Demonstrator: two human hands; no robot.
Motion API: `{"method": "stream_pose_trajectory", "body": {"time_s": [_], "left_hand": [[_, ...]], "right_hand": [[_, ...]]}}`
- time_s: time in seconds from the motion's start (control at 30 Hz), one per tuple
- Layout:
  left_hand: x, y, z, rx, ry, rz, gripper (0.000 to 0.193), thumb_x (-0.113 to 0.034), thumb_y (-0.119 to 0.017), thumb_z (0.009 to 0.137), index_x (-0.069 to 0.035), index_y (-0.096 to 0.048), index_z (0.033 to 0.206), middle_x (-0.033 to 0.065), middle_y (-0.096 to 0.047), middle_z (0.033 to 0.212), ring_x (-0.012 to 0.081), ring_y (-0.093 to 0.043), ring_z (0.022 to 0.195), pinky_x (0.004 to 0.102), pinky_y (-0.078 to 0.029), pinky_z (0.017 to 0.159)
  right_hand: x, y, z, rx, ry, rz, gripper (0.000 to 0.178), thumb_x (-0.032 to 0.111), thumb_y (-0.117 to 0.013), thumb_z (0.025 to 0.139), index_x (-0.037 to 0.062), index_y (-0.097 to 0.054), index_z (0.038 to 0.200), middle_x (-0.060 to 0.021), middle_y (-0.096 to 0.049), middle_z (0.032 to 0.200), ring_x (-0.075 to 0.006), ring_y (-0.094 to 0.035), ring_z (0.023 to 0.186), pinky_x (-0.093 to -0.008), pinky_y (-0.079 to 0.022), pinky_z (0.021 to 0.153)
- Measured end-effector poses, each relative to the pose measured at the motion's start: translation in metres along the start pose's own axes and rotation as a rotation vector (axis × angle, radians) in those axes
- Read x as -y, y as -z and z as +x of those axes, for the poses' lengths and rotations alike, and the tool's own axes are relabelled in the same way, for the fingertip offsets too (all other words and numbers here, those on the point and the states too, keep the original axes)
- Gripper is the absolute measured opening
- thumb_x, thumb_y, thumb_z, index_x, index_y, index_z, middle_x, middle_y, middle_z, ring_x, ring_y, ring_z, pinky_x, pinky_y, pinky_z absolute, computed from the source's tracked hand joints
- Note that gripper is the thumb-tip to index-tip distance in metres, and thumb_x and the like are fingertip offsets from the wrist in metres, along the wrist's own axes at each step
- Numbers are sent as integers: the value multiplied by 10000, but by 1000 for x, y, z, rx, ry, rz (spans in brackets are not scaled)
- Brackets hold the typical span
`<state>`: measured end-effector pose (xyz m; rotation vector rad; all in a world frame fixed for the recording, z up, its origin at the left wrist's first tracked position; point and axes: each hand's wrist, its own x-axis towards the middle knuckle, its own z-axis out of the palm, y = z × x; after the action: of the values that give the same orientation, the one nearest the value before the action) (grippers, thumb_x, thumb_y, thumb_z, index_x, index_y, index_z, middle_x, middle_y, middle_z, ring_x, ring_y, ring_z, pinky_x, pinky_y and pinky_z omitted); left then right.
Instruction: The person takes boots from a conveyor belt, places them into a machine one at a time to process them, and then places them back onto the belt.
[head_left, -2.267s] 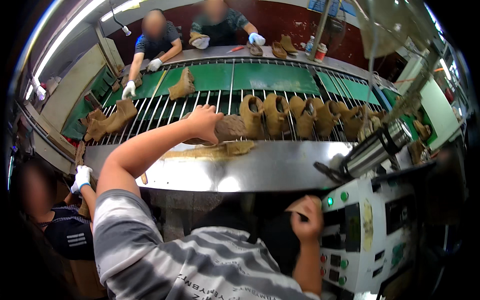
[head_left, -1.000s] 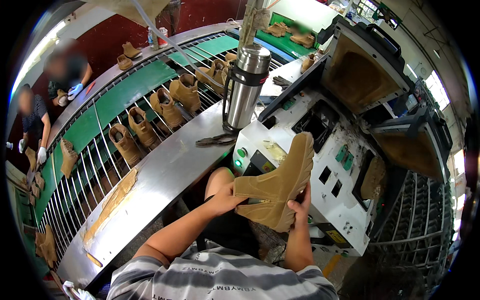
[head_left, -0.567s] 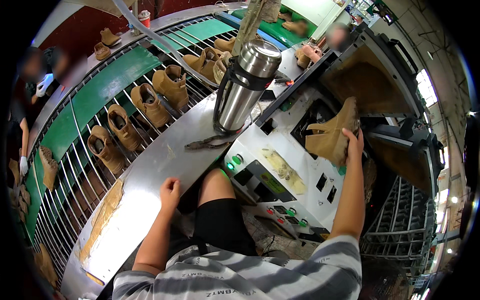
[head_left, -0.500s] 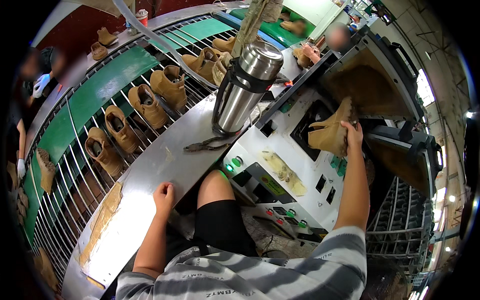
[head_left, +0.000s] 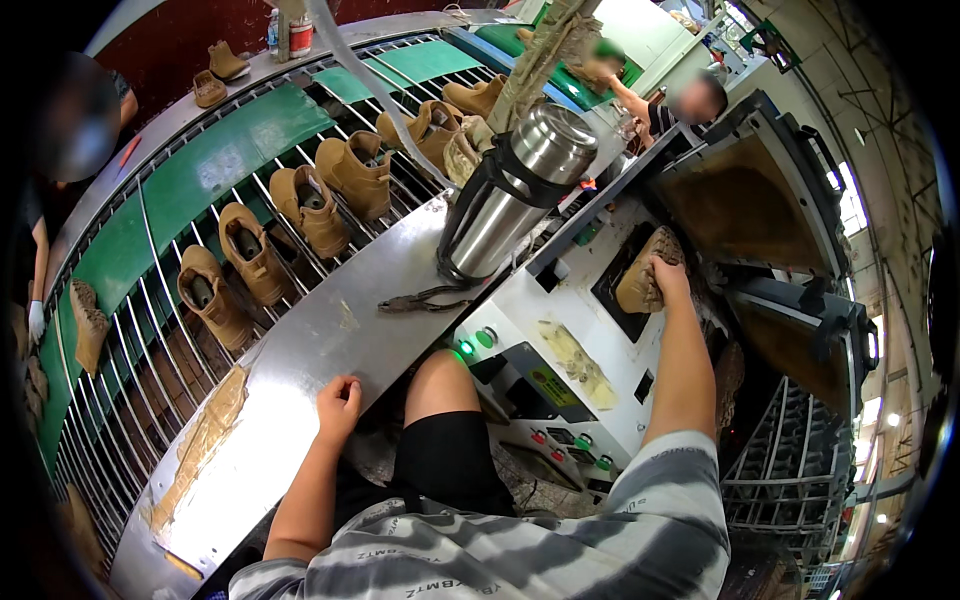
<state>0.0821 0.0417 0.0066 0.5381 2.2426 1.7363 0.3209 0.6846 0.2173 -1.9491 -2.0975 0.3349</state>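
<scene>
My right hand grips a tan boot by its sole. The boot is tipped over, sole toward me, at the dark rectangular opening in the white machine. How deep its upper reaches into that opening I cannot tell. My left hand rests in a loose fist by the edge of the metal table, with nothing visible in it. A pair of pliers lies on that table beyond the left hand, beside a large steel thermos with a black handle.
Several tan boots stand on the roller rack at left. Hinged padded doors stand raised at the machine's right. Green and red buttons sit on its front. Other people work at the far side and far left.
My right hand has carried the boot left over the machine's opening and turned it, so the sole now shows. My left hand stays at the table edge. The whole view has shifted slightly.
</scene>
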Motion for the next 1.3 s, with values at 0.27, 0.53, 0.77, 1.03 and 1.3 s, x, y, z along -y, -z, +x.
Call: {"method": "stream_pose_trajectory", "body": {"time_s": [0.27,0.53,0.77,1.03,1.3], "left_hand": [[21,-15,15,-24,163,-54,122,-99,-599,881,1,-650,930,25,-634,758,93,-565,651,242,-464,604],[-30,-48,-2,128,341,-327,234,-138,-589,891,-3,-620,1080,32,-643,887,111,-580,810,255,-464,758],[-44,-56,-14,157,384,-284,234,-146,-576,887,-20,-624,1079,27,-638,832,104,-576,712,236,-453,625],[-13,-52,-31,200,365,-225,157,-103,-542,902,2,-632,976,59,-639,769,136,-593,635,254,-477,581],[-14,-34,-31,214,457,-260,179,-115,-535,917,0,-636,1008,77,-659,828,173,-640,699,275,-511,643]], "right_hand": [[62,12,-147,-106,104,-142,783,560,-622,763,174,-428,1416,-169,-426,1421,-390,-430,1281,-470,-397,1035],[55,20,-149,-33,115,-158,839,492,-707,713,203,-388,1433,-109,-390,1432,-393,-354,1318,-482,-462,972],[54,41,-163,69,174,-184,823,455,-705,745,193,-353,1441,-142,-378,1413,-422,-364,1284,-458,-497,934],[53,18,-158,-30,230,-214,844,397,-709,739,128,-323,1440,-207,-356,1404,-497,-338,1273,-446,-518,907],[50,26,-157,-11,236,-140,864,439,-686,756,119,-306,1463,-199,-342,1436,-469,-313,1316,-462,-462,981]]}}
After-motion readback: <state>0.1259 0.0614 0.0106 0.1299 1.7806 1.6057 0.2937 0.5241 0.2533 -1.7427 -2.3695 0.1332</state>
